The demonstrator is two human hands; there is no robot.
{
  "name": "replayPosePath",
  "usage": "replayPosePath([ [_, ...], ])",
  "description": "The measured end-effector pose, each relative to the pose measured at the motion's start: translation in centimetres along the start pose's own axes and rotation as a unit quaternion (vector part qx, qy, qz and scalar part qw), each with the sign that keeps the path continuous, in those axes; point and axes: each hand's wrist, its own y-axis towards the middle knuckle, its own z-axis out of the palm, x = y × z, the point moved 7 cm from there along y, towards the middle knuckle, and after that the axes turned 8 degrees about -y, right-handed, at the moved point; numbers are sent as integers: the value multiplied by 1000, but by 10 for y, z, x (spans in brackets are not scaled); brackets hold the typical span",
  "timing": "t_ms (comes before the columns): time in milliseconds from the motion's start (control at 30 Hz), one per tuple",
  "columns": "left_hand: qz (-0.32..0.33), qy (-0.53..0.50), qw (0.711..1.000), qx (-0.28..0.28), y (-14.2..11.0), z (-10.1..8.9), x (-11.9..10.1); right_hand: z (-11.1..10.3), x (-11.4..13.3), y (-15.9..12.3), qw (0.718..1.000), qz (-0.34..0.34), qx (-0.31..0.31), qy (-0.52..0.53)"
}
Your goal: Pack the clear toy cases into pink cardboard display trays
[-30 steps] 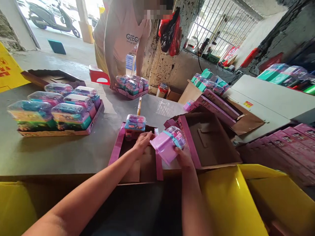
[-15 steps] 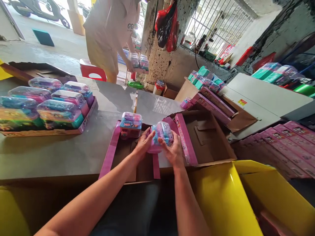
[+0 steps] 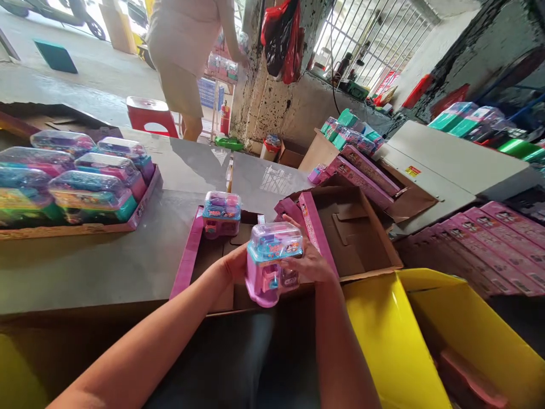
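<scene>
A pink toy box [image 3: 272, 262] with a clear domed lid is held upright between both my hands, just above the near end of an open pink-edged cardboard tray [image 3: 187, 261]. My left hand [image 3: 233, 264] grips its left side. On its right side, my right hand [image 3: 307, 260] has its fingers wrapped round it. A second toy box of the same kind [image 3: 221, 213] stands at the far end of that tray.
A filled tray of toy boxes [image 3: 76, 182] sits on the grey table at left. An empty open carton [image 3: 353, 227] lies right of my hands, a yellow bin [image 3: 400, 341] near right. Flat pink cartons [image 3: 494, 238] are stacked far right. A person [image 3: 187, 51] stands beyond the table.
I have turned the toy box upright and drawn it toward me, both hands on it. The person at the far side lifted a tray of boxes and turned away.
</scene>
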Motion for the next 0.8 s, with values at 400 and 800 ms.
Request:
replayPosePath([
  [400,213,524,759,-324,-12,-42,-54,-42,-34,20,938,-137,-303,102],
  [800,226,825,471,-217,-71,27,-127,-17,-114,50,933,-41,-341,104],
])
